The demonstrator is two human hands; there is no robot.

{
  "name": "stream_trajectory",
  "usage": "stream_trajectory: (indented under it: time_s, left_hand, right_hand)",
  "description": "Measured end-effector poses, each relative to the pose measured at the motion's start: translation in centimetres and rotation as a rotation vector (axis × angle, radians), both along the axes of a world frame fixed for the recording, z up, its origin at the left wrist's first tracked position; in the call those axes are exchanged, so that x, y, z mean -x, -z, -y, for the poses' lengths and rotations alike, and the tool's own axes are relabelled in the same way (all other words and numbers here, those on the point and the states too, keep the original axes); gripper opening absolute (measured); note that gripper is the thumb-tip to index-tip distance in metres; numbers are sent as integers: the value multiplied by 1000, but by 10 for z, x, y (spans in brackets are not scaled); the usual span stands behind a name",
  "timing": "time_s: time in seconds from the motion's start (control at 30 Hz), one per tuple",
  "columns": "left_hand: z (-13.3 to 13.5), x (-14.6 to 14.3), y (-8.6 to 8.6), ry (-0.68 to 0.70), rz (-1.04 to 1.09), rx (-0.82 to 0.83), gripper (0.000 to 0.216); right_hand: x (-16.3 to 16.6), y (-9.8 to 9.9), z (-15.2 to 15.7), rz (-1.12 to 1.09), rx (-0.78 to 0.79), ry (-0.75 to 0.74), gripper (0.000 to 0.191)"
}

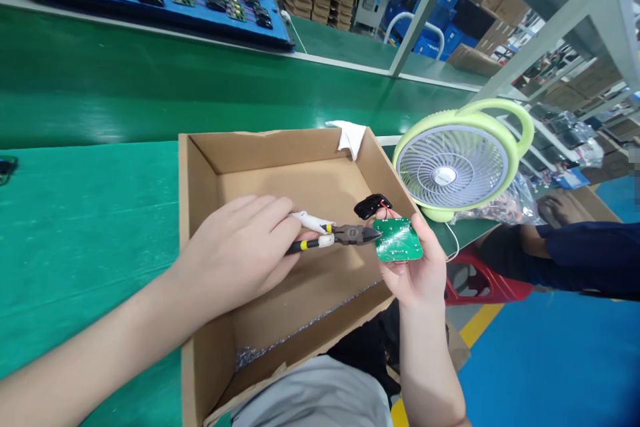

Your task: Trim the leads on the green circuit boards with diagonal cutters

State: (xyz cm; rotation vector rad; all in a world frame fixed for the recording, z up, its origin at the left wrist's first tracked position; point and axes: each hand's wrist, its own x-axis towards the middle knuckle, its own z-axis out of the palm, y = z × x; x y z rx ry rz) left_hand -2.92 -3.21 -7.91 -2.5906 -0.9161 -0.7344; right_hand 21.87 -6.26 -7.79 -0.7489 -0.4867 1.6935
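While the left hand (247, 240) grips pliers (353, 235) over the box (273, 150), the right hand (417, 277) pinches a board (399, 241) above the box's right side.

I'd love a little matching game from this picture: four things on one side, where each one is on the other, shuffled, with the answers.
Things:
1. pliers
2. green circuit board
3. fan
4. white scrap

Places:
A. held in the right hand
B. draped over the edge of the cardboard box at a far corner
C. held in the left hand
D. standing outside the box, to its right

Right pairs: 1-C, 2-A, 3-D, 4-B.
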Motion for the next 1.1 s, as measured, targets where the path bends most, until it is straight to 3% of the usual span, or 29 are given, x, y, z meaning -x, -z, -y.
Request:
stream_trajectory:
  time_s: [0.4, 0.6, 0.8, 1.1]
  left_hand:
    - [0, -2, -4, 6, 6, -52, 27]
    - [0, -6, -3, 53, -12, -86, 31]
    - [1, -8, -1, 36, -19, -110, 33]
    - [2, -8, 5, 20, 37, -63, 28]
  right_hand:
    - [8, -3, 2, 14, -32, 60, 32]
    - [10, -2, 4, 113, -112, -16, 34]
    - [11, -3, 5, 177, -120, 78, 36]
    - [9, -1, 5, 183, -114, 68, 33]
